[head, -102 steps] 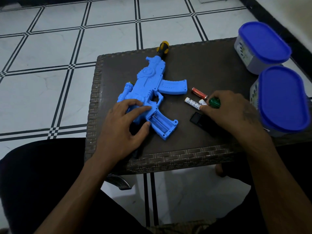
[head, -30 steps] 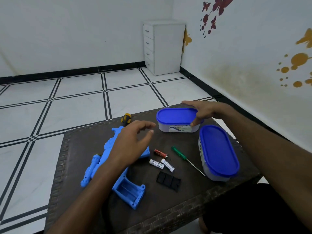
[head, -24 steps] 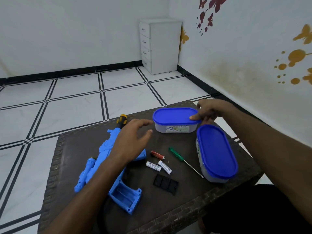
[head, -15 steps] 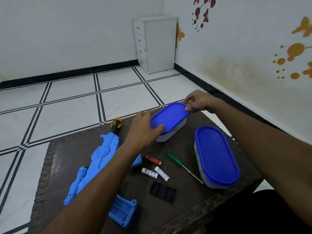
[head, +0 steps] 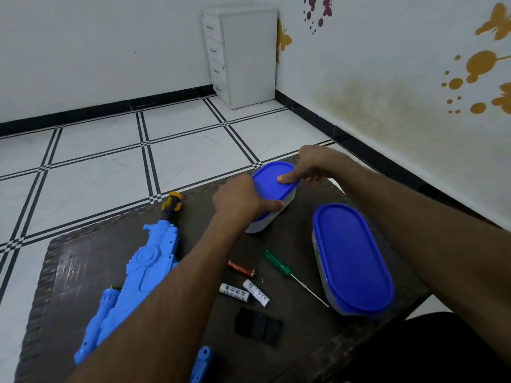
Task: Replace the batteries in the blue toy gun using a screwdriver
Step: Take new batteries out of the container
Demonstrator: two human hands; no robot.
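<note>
Both hands on the far small container, tilted on the dark desk: left hand wrapped around its near side, fingers curled on the wall; right hand over the far end, thumb pressing on the blue lid. Blue toy gun lying at left, partly under the left forearm. Green screwdriver, three batteries and black cover between gun and second container.

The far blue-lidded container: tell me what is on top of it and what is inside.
On the far container's lid rests the right hand, thumb pressing; the left hand grips its near side. The closed lid hides the contents.
</note>
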